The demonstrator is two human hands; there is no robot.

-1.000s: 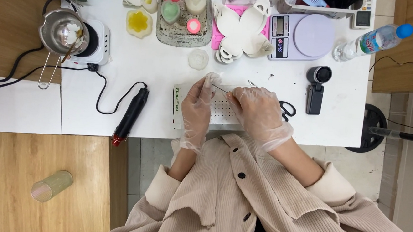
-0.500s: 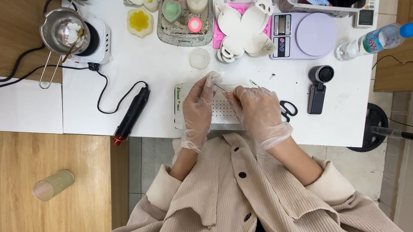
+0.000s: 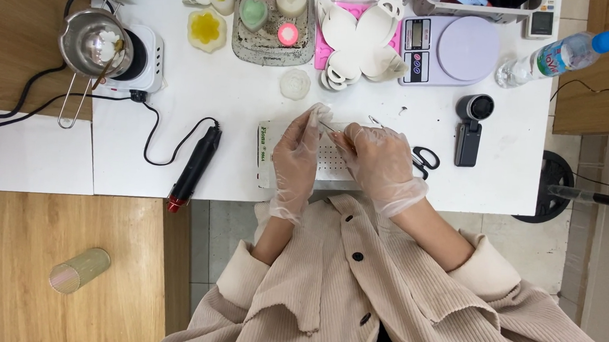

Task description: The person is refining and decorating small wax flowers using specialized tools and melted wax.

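Both hands work over a white table [image 3: 234, 167], gloved in thin clear plastic. Directly under them lies a flat white dotted sheet [image 3: 333, 162] with a green-printed card edge at its left. The left hand [image 3: 297, 156] has its fingers curled upward and its fingertips pinched together on something small and pale at the top. The right hand [image 3: 382, 162] is curled too, its thumb and forefinger pinching one end of a thin wick [image 3: 329, 128], which runs across the gap between the two hands just above the sheet. The wick looks very light, thin and limp, easily bent, and likely slippery under gloves; a fingertip pinch close to each end seems the surest hold. Black scissors [image 3: 423, 158] lie just right of the right hand. A small pale round candle [image 3: 295, 83] sits beyond the left hand.
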